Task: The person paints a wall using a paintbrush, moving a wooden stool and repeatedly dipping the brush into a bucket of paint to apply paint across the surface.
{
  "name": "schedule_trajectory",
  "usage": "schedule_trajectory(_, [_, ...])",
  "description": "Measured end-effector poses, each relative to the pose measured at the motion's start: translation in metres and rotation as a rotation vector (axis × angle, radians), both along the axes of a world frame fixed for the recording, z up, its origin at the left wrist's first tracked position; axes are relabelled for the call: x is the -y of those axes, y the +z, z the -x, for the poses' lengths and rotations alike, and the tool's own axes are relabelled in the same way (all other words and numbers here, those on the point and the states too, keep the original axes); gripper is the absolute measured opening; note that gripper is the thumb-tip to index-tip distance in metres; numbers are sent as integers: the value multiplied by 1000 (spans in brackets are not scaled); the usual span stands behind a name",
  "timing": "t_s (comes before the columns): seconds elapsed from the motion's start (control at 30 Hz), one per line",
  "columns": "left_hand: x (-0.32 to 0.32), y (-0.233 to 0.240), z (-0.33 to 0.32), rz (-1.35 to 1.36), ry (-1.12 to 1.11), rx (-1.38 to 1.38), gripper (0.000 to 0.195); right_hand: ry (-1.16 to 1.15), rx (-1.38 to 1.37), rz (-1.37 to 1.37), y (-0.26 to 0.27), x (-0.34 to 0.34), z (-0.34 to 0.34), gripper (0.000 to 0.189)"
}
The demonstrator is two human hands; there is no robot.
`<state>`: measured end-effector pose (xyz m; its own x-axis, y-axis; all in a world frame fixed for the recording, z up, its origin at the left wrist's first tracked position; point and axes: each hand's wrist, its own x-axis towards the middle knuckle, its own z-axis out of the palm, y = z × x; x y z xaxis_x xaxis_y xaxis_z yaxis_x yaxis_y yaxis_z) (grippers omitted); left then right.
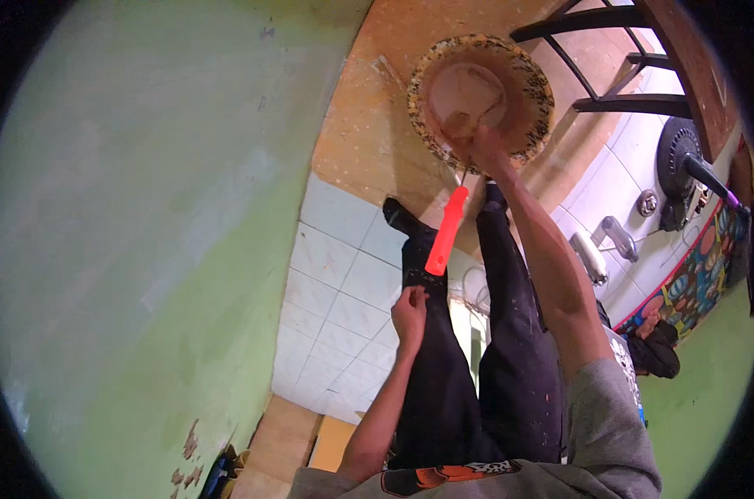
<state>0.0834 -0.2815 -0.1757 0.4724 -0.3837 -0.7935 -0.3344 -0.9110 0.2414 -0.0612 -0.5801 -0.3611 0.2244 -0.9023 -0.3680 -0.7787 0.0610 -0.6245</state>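
Observation:
A bucket (542,118) with a dark-speckled rim stands on the floor ahead of me, with pale liquid (455,87) in the bottom. My right hand (490,151) reaches over its near side and is blurred; the fingers are partly hidden, so whether they grip anything is unclear. Just beyond them, a tan block-like piece (458,125) shows inside the bucket. A tool's bright red handle (446,231), probably a paint roller's, slants down from the near rim on a thin metal rod. Below the handle's end, my left hand (410,315) is apart from it, fingers curled together, with nothing visible in them.
A green wall (165,187) with patchy paint rises at left. Brown sheeting (364,143) covers part of the tiled floor (327,280). Dark wooden furniture legs (632,103), a black fan base (676,156) and a patterned mat (695,280) with a person's hand (648,325) lie to the right.

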Motion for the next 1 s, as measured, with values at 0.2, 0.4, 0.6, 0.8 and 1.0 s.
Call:
schedule_trajectory(0.2, [140, 26, 19, -34, 941, -1207, 70, -192, 13, -77, 24, 11, 19, 23])
schedule_trajectory(0.4, [208, 40, 33, 142, 1116, -1291, 54, -107, 95, 58, 25, 10, 29, 24])
schedule_trajectory(0.6, [222, 40, 30, 91, 1371, -1532, 33, -114, 43, -66, 65, 17, 26, 26])
schedule_trajectory(0.8, [219, 96, 63, 119, 1273, -1283, 25, -261, 293, 69, 93, 11, 27, 31])
schedule_trajectory(1.0, [219, 72, 73, 134, 1262, -1215, 29, -221, 79, -208, 85, 5, 9, 31])
